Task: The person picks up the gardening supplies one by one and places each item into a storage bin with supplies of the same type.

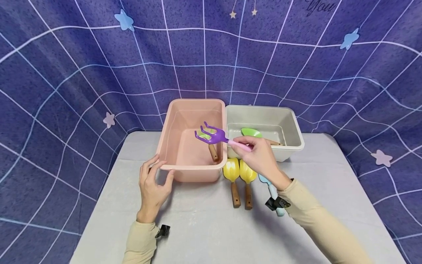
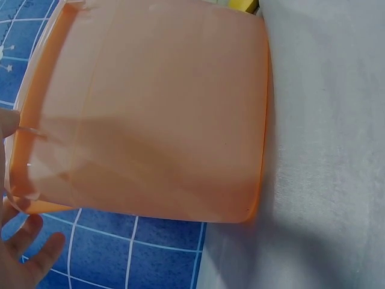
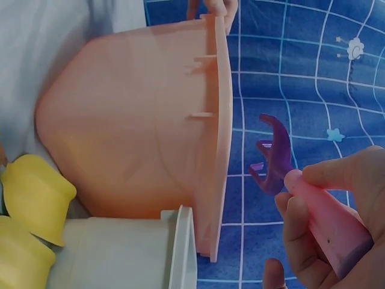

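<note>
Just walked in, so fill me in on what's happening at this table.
A person's right hand pinches the pink handle of a purple plastic toy rake, holding it over the pink plastic bin, whose near corner the left hand touches. A wooden-handled tool already lies inside that bin. The grey plastic bin beside it holds a green scoop. Two yellow scoops with wooden handles and a light blue tool lie on the grey tablecloth.

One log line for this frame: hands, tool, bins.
right hand: pinches purple rake by pink handle, over pink bin | left hand: fingers on pink bin's near rim | gray bin: green scoop inside
</note>
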The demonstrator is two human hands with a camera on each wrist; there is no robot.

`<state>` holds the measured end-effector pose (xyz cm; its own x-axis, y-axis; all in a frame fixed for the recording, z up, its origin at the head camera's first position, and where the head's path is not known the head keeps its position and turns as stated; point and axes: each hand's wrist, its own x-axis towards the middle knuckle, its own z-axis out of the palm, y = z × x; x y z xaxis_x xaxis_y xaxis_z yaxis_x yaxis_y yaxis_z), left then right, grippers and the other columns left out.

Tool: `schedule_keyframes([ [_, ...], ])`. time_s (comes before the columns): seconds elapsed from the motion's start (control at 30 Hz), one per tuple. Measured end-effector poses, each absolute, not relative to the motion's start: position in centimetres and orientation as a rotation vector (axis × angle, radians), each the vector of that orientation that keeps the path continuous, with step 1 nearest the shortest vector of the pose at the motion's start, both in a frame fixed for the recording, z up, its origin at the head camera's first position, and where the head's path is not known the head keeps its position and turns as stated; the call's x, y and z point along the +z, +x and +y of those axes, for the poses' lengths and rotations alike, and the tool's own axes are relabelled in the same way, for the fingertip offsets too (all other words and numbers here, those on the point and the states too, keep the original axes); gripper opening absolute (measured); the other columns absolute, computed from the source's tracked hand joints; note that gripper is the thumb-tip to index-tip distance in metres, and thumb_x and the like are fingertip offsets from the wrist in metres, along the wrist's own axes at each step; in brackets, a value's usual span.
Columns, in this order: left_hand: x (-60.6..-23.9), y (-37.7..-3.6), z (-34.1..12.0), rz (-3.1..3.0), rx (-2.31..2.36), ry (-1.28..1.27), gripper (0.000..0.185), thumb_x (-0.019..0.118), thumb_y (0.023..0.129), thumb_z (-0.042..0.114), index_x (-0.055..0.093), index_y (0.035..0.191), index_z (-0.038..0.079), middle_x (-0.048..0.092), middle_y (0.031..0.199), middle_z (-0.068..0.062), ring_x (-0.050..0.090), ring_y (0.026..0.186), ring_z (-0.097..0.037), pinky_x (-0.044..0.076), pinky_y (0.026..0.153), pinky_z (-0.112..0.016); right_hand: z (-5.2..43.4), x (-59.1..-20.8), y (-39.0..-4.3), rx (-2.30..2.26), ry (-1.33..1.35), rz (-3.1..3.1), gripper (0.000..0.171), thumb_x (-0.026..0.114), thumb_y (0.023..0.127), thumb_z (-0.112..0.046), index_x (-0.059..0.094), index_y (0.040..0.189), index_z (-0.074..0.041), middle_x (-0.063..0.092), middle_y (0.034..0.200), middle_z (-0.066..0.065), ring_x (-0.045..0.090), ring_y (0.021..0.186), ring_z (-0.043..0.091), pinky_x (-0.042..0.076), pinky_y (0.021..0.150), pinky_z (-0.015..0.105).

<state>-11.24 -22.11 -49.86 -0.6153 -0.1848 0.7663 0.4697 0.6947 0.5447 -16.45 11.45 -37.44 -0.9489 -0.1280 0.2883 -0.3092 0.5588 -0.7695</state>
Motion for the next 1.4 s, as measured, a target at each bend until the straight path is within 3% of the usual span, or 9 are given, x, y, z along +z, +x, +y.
schedule_keyframes([
  [0.23, -49.9, -11.3, -22.2, -2.033, -0.940, -0.224, 0.036, 0.083, 0.085, 0.024, 0.078, 0.113, 0.002, 0.069, 0.137, -0.020, 0.061, 0.123, -0.044, 0.042, 0.100, -0.034, 10.6, -37.4, -16.7, 1.347, 0.401, -2.572, 0.021, 0.085, 0.091, -0.032, 0.085, 0.107, -0.019, 0.081, 0.091, -0.001, 0.065, 0.075, 0.017, 0.048, 0.061, 0.028],
  [0.47, -50.0, -11.2, -22.2, -2.021, -0.953, -0.216, 0.037, 0.083, 0.084, 0.024, 0.078, 0.113, 0.001, 0.069, 0.137, -0.021, 0.061, 0.123, -0.045, 0.044, 0.099, -0.051, 9.8, -37.5, -17.2, 1.344, 0.431, -2.585, 0.021, 0.083, 0.092, -0.029, 0.085, 0.109, -0.016, 0.082, 0.095, 0.001, 0.066, 0.076, 0.017, 0.050, 0.063, 0.029],
  [0.7, -49.9, -11.3, -22.4, -2.021, -0.949, -0.227, 0.037, 0.083, 0.085, 0.024, 0.078, 0.113, 0.001, 0.069, 0.137, -0.021, 0.061, 0.124, -0.044, 0.041, 0.105, -0.033, 9.5, -37.6, -17.4, 1.376, 0.424, -2.589, 0.023, 0.083, 0.092, -0.030, 0.085, 0.110, -0.015, 0.082, 0.099, 0.002, 0.069, 0.082, 0.018, 0.053, 0.068, 0.030],
  [1.03, -50.0, -11.5, -22.2, -2.029, -0.952, -0.218, 0.037, 0.084, 0.085, 0.024, 0.078, 0.113, 0.001, 0.069, 0.137, -0.020, 0.061, 0.124, -0.044, 0.041, 0.108, -0.033, 9.1, -37.5, -17.9, 1.389, 0.411, -2.578, 0.023, 0.084, 0.092, -0.031, 0.085, 0.110, -0.016, 0.083, 0.102, 0.002, 0.072, 0.086, 0.018, 0.055, 0.071, 0.031],
  [1.4, -50.0, -11.4, -22.3, -2.033, -0.953, -0.210, 0.037, 0.084, 0.085, 0.024, 0.078, 0.113, 0.002, 0.069, 0.136, -0.020, 0.061, 0.126, -0.044, 0.040, 0.109, -0.031, 8.2, -37.4, -18.4, 1.400, 0.409, -2.594, 0.023, 0.083, 0.092, -0.035, 0.085, 0.107, -0.017, 0.082, 0.097, -0.001, 0.068, 0.079, 0.017, 0.051, 0.065, 0.029],
])
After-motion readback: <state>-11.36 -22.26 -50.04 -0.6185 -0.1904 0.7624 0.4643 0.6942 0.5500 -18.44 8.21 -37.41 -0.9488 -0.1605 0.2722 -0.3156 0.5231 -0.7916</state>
